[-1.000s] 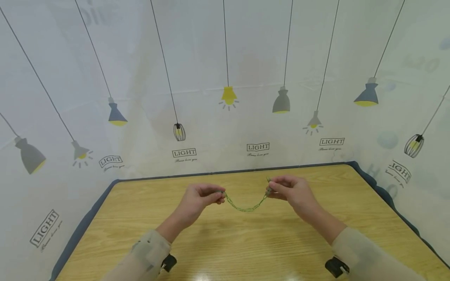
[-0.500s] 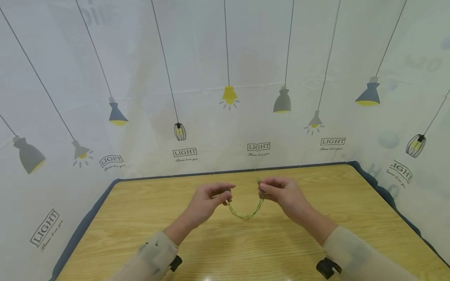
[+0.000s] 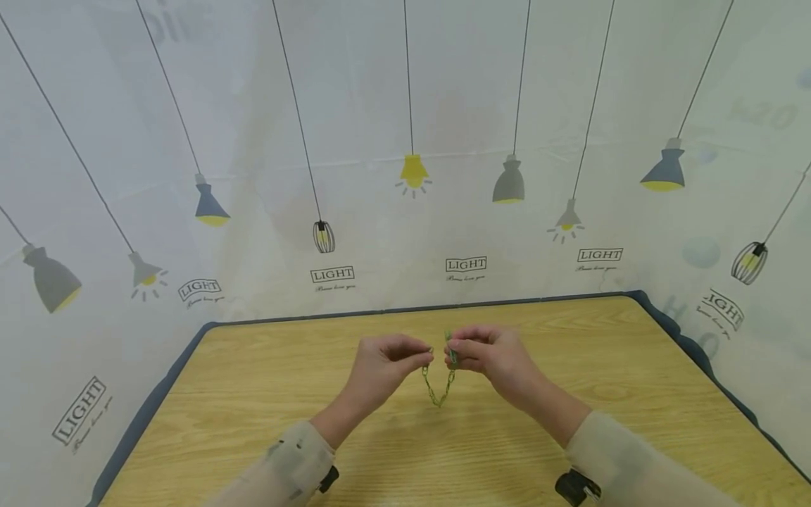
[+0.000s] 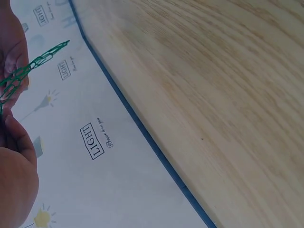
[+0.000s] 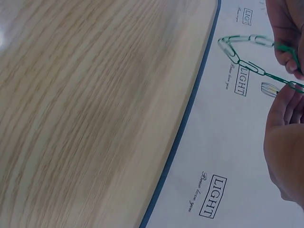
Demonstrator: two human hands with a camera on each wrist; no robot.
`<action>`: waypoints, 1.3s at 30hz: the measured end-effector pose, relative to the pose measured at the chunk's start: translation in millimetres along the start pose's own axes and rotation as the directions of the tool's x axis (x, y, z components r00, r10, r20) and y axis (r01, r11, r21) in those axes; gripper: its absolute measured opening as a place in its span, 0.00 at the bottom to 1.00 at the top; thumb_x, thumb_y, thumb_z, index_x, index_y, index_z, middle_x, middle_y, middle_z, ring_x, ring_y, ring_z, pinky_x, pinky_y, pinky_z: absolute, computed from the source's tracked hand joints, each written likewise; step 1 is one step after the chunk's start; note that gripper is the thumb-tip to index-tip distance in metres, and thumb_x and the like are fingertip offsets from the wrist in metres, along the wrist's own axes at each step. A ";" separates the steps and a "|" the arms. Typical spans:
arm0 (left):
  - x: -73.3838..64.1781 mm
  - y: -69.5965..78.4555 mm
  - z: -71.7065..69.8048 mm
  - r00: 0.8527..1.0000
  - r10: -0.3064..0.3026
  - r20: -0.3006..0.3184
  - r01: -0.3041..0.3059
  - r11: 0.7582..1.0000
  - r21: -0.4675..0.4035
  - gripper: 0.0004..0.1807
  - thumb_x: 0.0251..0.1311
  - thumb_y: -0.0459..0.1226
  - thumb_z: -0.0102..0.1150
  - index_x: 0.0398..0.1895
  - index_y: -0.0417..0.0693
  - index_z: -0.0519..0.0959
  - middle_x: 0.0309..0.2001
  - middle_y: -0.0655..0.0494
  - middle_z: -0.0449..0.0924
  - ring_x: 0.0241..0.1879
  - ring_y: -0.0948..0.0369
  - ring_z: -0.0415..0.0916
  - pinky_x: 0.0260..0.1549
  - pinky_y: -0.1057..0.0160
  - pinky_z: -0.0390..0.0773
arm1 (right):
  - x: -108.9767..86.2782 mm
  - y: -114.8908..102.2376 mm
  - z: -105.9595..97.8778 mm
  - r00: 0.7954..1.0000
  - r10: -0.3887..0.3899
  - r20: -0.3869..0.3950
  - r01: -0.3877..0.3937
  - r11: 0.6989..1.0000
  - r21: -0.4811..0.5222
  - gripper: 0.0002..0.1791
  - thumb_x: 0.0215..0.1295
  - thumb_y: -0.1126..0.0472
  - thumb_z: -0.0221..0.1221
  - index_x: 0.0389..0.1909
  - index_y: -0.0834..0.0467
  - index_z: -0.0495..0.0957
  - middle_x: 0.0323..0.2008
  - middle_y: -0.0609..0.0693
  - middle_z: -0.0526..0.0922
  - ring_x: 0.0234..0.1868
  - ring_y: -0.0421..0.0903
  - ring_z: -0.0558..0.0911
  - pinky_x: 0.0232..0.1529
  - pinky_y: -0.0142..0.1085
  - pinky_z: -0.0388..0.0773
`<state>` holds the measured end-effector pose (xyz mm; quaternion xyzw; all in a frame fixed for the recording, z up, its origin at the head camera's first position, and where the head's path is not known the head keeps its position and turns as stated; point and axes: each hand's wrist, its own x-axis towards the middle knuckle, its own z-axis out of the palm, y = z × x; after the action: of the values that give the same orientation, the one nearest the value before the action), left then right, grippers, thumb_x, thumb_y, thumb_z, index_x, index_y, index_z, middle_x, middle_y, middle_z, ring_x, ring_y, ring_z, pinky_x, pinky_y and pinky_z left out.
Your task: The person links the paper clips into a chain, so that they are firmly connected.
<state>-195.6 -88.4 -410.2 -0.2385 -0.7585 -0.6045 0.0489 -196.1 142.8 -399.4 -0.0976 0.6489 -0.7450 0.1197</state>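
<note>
A chain of green paper clips [image 3: 432, 394] hangs in a narrow V above the wooden table in the head view. My left hand [image 3: 384, 370] pinches one end between thumb and fingers. The other end is pinched by my right hand [image 3: 497, 362], with a bit of the chain sticking up above those fingertips. Only a small gap separates the two sets of fingertips. In the right wrist view, the linked paper clips [image 5: 251, 68] show plainly as wire loops. At the left edge of the left wrist view, the chain [image 4: 43, 58] partly covers the fingers behind it.
The wooden table [image 3: 266, 394] has a dark blue edge [image 3: 329, 315] along its back. Behind it stands a white wall covering [image 3: 367, 211] printed with hanging lamps and "LIGHT" labels. A black wrist device [image 3: 575, 486] sits under the right sleeve.
Both hands have come toward each other, the right one moving left and the left one moving right. The paper clip chain has gone from a wide curve to a deeper, narrower V.
</note>
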 end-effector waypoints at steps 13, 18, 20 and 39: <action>1.6 -3.2 5.6 0.961 0.275 -0.024 -0.267 0.949 0.167 0.04 0.65 0.29 0.72 0.39 0.44 0.91 0.38 0.49 0.93 0.39 0.56 0.92 0.43 0.65 0.90 | -0.7 0.5 8.7 0.997 0.026 0.068 -0.031 0.997 0.075 0.05 0.78 0.65 0.60 0.45 0.62 0.83 0.36 0.48 0.89 0.40 0.43 0.90 0.50 0.38 0.90; 1.6 -6.6 5.8 0.952 0.304 -0.034 -0.294 0.939 0.180 0.04 0.65 0.28 0.71 0.39 0.42 0.91 0.37 0.48 0.93 0.38 0.56 0.92 0.43 0.65 0.90 | -1.5 1.5 9.7 0.996 0.033 0.079 -0.040 0.995 0.090 0.07 0.77 0.66 0.60 0.49 0.65 0.81 0.38 0.48 0.90 0.41 0.42 0.90 0.51 0.38 0.90; 1.3 -6.5 6.0 0.951 0.307 -0.032 -0.296 0.938 0.182 0.04 0.65 0.27 0.71 0.39 0.42 0.91 0.38 0.49 0.93 0.38 0.56 0.92 0.43 0.65 0.90 | -1.8 1.9 10.4 0.996 0.032 0.082 -0.040 0.995 0.093 0.07 0.77 0.66 0.60 0.49 0.65 0.81 0.39 0.49 0.89 0.42 0.43 0.91 0.52 0.39 0.90; -1.4 -7.1 5.5 0.935 0.350 -0.065 -0.325 0.914 0.244 0.05 0.64 0.27 0.72 0.37 0.46 0.91 0.36 0.52 0.93 0.34 0.59 0.90 0.37 0.65 0.90 | -5.9 8.6 15.3 0.989 0.024 0.146 -0.037 0.996 0.084 0.05 0.78 0.66 0.58 0.46 0.62 0.82 0.36 0.46 0.88 0.39 0.42 0.89 0.51 0.38 0.89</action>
<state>-196.2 -84.8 -418.5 -0.3257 -0.7668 -0.5073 0.2204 -185.5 129.0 -405.7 -0.1362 0.6069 -0.7615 0.1820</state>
